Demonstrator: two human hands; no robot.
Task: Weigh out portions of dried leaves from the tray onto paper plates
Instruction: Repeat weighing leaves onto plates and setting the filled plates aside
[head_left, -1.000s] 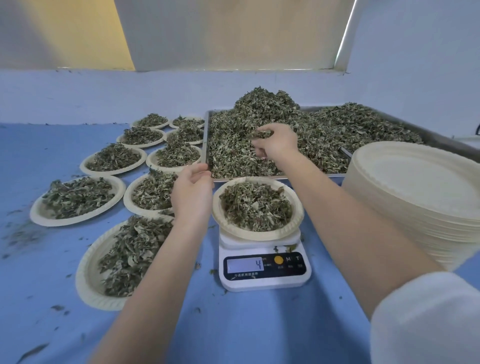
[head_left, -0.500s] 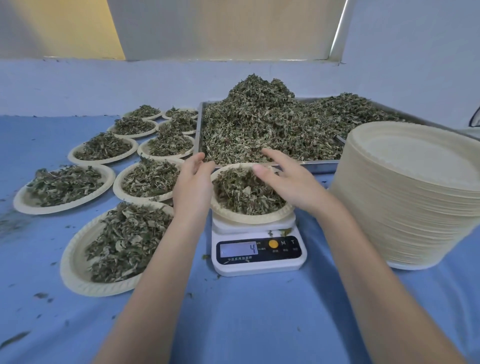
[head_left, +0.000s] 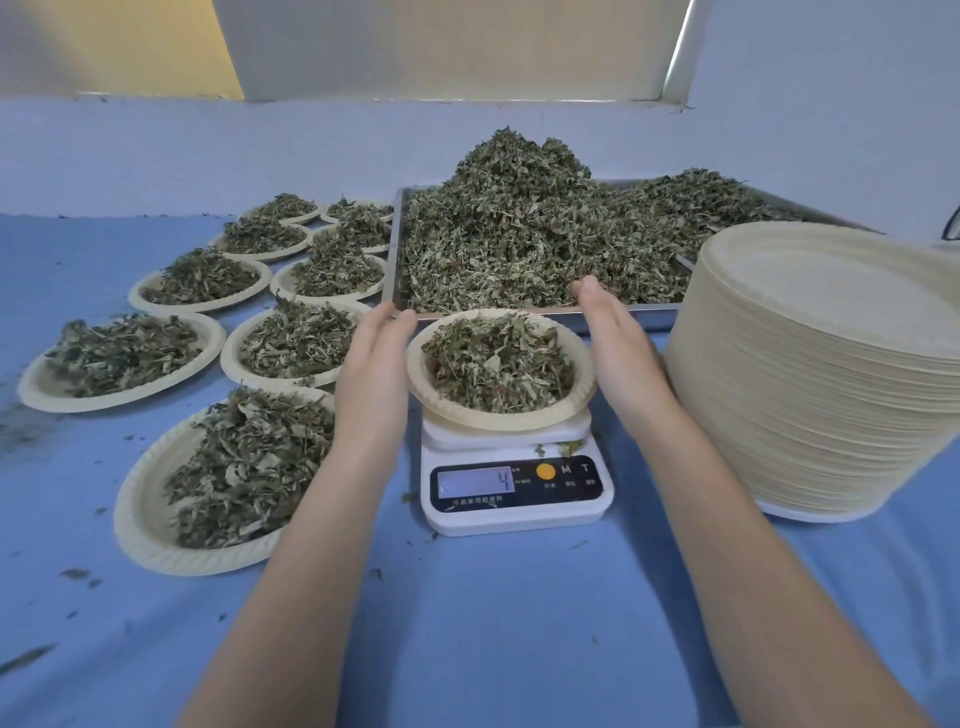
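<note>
A paper plate (head_left: 582, 401) heaped with dried leaves sits on a small white scale (head_left: 514, 493) whose display reads 4. My left hand (head_left: 375, 374) lies flat against the plate's left rim, fingers straight. My right hand (head_left: 618, 348) flanks the right rim, fingers straight, at or just off the edge. Behind the scale a metal tray (head_left: 396, 244) holds a large mound of dried leaves (head_left: 535, 228).
Several filled paper plates (head_left: 156, 525) cover the blue cloth to the left, the nearest one touching my left forearm. A tall stack of empty paper plates (head_left: 831, 374) stands at the right, close to my right wrist. Leaf crumbs are scattered on the cloth.
My right hand came back from the leaf pile in the tray and dropped to the right side of the plate. Both hands now bracket the plate with straight fingers.
</note>
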